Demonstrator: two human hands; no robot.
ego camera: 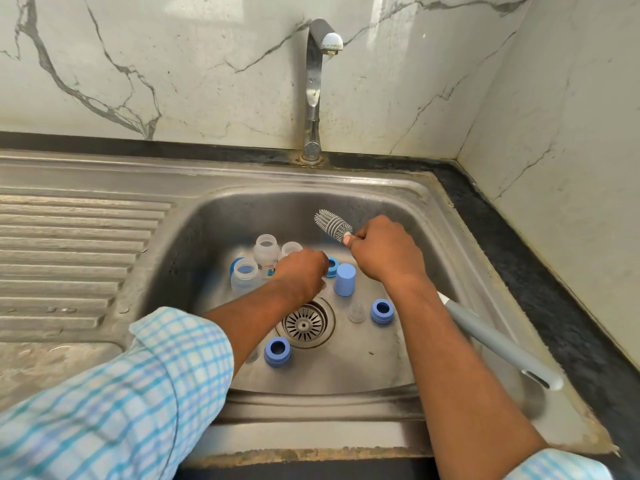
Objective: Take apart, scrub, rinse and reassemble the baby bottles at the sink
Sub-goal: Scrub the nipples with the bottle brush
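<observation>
Everything's already apart and sitting in the sink point(259, 213): clear bottles point(266, 252) bunched at the back left, blue collars point(277, 351) scattered around the drain point(304, 325), a blue cap point(345, 278) standing near the middle, and a clear nipple point(356, 311) just beside one of the collars. So this looks like the very start of the scrub stage.

The person's right hand point(384, 252) grips the silicone bottle brush point(332, 225) choked way up, right at the base of the bristles, with the long grey handle trailing back under the forearm. The left hand point(304, 271) is down among the bottles with its fingers curled downward. Can't tell if it's actually got hold of anything, since the hand hides whatever's under it.

For doing this bit well, they'd probably want to lift one bottle clear of the pile, hold it around the body with the mouth tipped toward the brush, then slide the grip back down the handle so the head reaches the bottom. That choked-up hold only suits collars and rims. The faucet point(317, 81) shows no water running, so wetting the brush first seems smart. That loose nipple is also close to the drain and worth watching.
</observation>
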